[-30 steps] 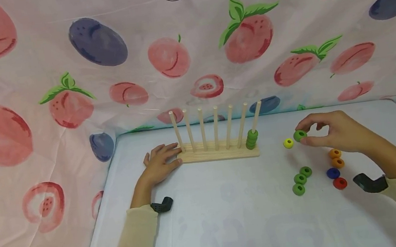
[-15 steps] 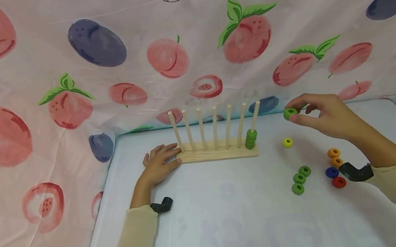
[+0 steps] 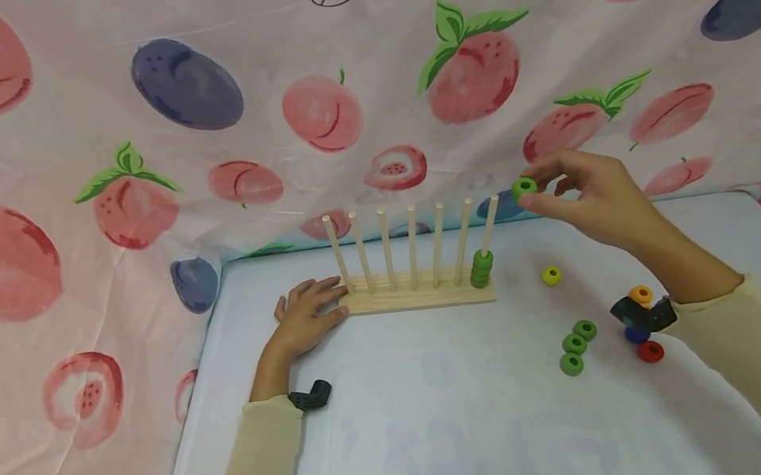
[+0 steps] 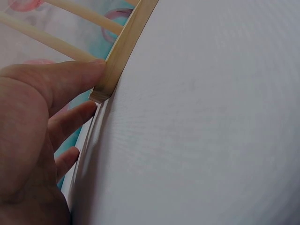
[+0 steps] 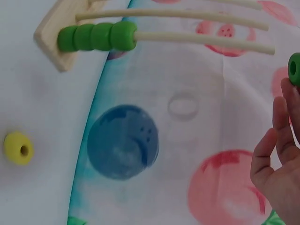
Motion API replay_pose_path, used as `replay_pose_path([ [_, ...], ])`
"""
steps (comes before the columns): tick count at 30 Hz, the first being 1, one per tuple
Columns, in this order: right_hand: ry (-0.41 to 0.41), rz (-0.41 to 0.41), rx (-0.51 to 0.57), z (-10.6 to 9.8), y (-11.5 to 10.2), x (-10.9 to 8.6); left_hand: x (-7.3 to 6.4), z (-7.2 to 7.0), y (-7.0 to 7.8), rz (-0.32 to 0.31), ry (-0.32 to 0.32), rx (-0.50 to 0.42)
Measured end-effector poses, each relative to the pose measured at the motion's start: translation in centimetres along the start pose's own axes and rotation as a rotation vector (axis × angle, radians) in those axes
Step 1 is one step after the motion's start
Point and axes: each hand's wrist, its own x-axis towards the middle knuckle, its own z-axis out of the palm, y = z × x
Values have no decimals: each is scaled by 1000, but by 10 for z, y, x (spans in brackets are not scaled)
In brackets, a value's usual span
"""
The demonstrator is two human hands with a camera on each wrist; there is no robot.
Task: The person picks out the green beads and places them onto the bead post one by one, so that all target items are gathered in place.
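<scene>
A wooden peg rack (image 3: 417, 297) with several upright pegs stands at the back of the table. Its rightmost peg carries a stack of several green beads (image 3: 482, 269), also plain in the right wrist view. My left hand (image 3: 307, 317) holds the rack's left end, thumb at the front and fingers toward the back. In the left wrist view, the thumb (image 4: 70, 82) lies against the corner of the base. My right hand (image 3: 599, 197) pinches one green bead (image 3: 524, 188) between thumb and fingertip. That bead is raised, just right of the rightmost peg's top, its hole showing.
A yellow bead (image 3: 551, 275) lies right of the rack. Nearer the front are three green beads (image 3: 574, 343) in a slanted row. Orange (image 3: 641, 295), blue (image 3: 636, 334) and red (image 3: 650, 351) beads lie partly under the right wrist camera. A fruit-print cloth (image 3: 319, 45) hangs behind.
My right hand has lifted the green bead from near the yellow one, up and left toward the rightmost peg's top. The left hand and rack have stayed put.
</scene>
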Motion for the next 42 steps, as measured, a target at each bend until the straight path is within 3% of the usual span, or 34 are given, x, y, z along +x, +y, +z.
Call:
replay_pose_path([
  [9, -22, 29, 14, 17, -7, 12, 0, 1, 0, 5, -1, -5],
  [21, -110, 128, 8, 31, 1, 10, 0, 2, 1, -5, -2, 0],
  [42, -109, 152, 24, 35, 3, 13, -1, 0, 0, -5, -6, -10],
])
